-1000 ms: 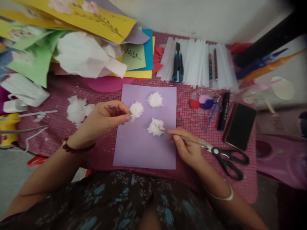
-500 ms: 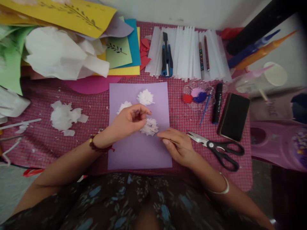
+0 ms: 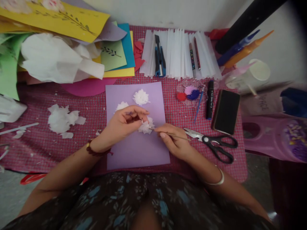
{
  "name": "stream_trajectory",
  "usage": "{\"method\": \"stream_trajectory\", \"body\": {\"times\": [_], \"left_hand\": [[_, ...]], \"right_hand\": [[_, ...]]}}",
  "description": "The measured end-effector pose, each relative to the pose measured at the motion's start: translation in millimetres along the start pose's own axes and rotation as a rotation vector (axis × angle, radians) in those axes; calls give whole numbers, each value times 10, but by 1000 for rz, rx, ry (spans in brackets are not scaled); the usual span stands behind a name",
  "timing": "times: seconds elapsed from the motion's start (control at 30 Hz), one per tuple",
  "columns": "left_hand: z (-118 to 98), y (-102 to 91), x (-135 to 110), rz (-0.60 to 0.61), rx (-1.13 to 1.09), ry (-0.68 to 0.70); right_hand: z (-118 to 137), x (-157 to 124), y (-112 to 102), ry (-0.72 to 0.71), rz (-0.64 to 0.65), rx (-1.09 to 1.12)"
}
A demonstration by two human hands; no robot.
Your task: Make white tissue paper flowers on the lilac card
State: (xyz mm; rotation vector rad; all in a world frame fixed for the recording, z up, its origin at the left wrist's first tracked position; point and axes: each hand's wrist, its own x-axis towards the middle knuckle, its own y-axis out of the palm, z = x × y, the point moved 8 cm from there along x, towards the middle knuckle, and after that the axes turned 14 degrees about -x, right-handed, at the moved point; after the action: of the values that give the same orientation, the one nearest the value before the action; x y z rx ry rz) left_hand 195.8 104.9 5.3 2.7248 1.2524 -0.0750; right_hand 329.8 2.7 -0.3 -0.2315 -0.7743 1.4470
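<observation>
A purple sheet of card (image 3: 136, 150) lies in front of me with white crumpled-paper flowers on it. One flower (image 3: 141, 96) sits near the top, and another flower (image 3: 122, 106) is partly covered by my left hand (image 3: 127, 119). My left thumb and fingers are curled in a pinch at the left edge of the lower flower (image 3: 146, 126), where a bit of white paper shows between them. Between the fingers of my right hand (image 3: 174, 140) is a thin stick (image 3: 178, 136), its tip at that flower's right side; whether the tip has bristles I cannot tell.
Right of the card lie scissors (image 3: 211, 142), a phone (image 3: 226, 111), a black marker (image 3: 210, 99), a paint palette (image 3: 185, 100) and a blue brush (image 3: 198, 105). Behind are white strips (image 3: 176, 54) with a utility knife (image 3: 159, 57). Scraps of white paper (image 3: 59, 119) lie left.
The stick in my right hand has moved left, its tip now against the lower flower. My left hand stays at that flower's edge. The whole view has shifted slightly.
</observation>
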Motion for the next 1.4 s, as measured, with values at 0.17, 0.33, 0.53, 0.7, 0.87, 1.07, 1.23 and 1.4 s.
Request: {"method": "stream_trajectory", "body": {"times": [0.17, 0.33, 0.53, 0.7, 0.87, 1.07, 1.23, 1.4], "left_hand": [[-40, -253, 30, -213, 210, 142], [-53, -46, -9, -69, 479, 383], [122, 288, -196, 301, 835, 693], [165, 219, -261, 294, 882, 681], [151, 80, -177, 126, 660, 576], [194, -132, -115, -95, 405, 442], [19, -173, -145, -192, 847, 482], [-91, -105, -164, -134, 918, 457]], "right_hand": [[78, -11, 5, -54, 33, -91], [147, -31, 16, -134, 15, -177], [155, -37, -3, -150, -2, -143], [89, -21, -90, -87, -16, -71], [59, 1, -135, -62, -35, -14], [6, -25, -154, 6, -77, 6], [-92, -71, -161, 110, -107, 26], [-101, -63, -115, 109, -72, 37]]}}
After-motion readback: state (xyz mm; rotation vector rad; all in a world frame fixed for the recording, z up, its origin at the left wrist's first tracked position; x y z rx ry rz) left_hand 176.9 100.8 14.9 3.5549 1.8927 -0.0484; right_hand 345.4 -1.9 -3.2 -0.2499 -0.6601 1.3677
